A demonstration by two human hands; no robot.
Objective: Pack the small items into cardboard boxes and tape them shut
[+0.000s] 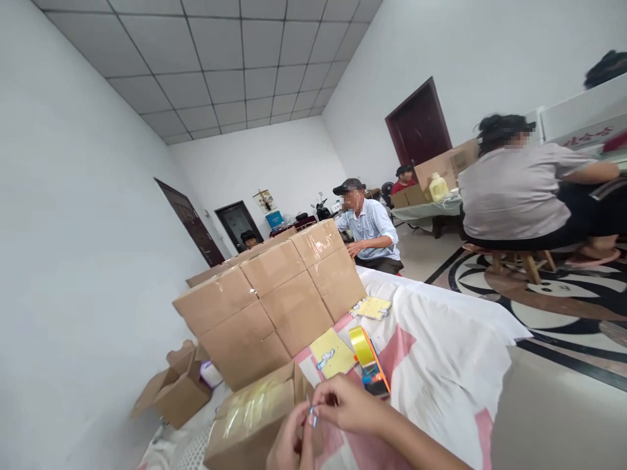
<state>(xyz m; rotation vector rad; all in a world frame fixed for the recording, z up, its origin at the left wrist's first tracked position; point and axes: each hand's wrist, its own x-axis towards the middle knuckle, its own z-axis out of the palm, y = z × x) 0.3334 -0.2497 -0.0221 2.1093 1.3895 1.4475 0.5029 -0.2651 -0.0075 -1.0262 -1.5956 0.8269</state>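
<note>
From the head camera, the left hand [292, 438] and the right hand [345, 403] are close together, and their fingertips pinch a small blue and white thing [313, 414]. It is thin and a bit shiny. The fingers hide most of it, so I cannot tell its full shape. It is by the right side of the near box [252, 418]. Its long way seems to run up and down, with the top leaning a little to the left. I cannot tell which end is its front.

The near box is brown and has shiny clear tape on top; I cannot see what is in it. Behind it is a big stack of brown boxes [277, 294], shut, with tape on the top ones. Left of the near box and farther back is an open box [183, 388] with its flaps sticking out; its inside is too hard to see. To the right of the near box are a yellow card [333, 352] and a tape cutter [371, 362] with a yellow roll, both lying on the cloth [431, 333].
</note>
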